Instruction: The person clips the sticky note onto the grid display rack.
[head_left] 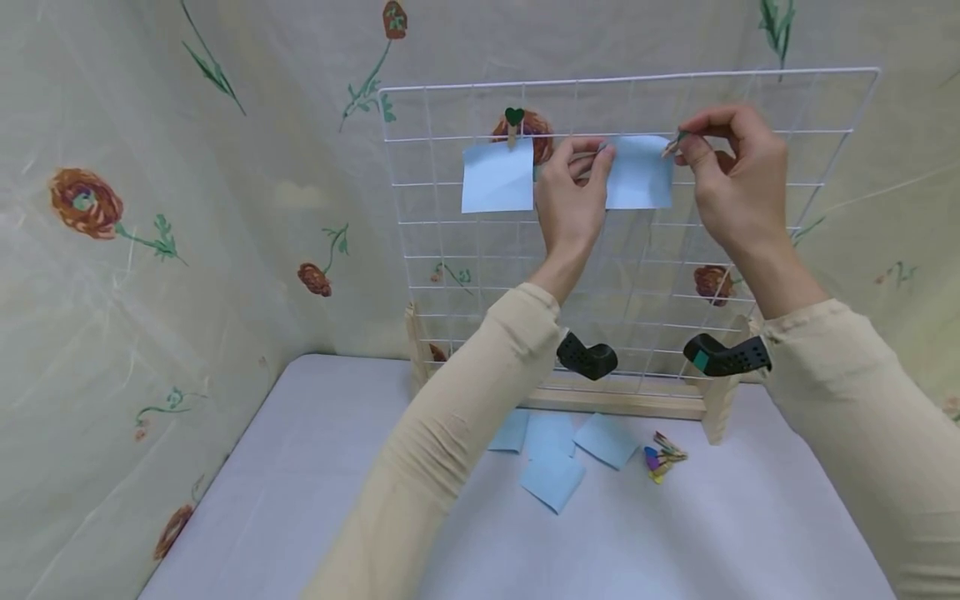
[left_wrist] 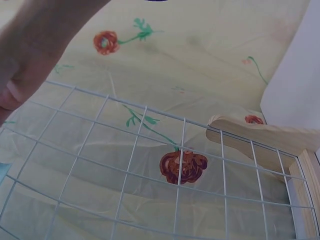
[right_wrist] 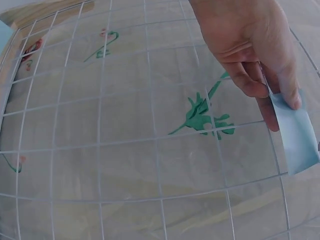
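My left hand pinches the left edge of a light blue sheet of paper, which lies up against the white wire grid. At the sheet's upper right corner, my right hand pinches a small wooden clothespin with a dark green top. To the left, another blue sheet hangs from the grid by a clothespin with a green heart. In the right wrist view, the right hand has its fingertips at a blue sheet. Only part of the left hand shows in the left wrist view.
Several blue sheets lie on the white table before the grid. Right of them is a small pile of colourful clothespins. A wooden stand supports the grid, and a flowered curtain hangs behind.
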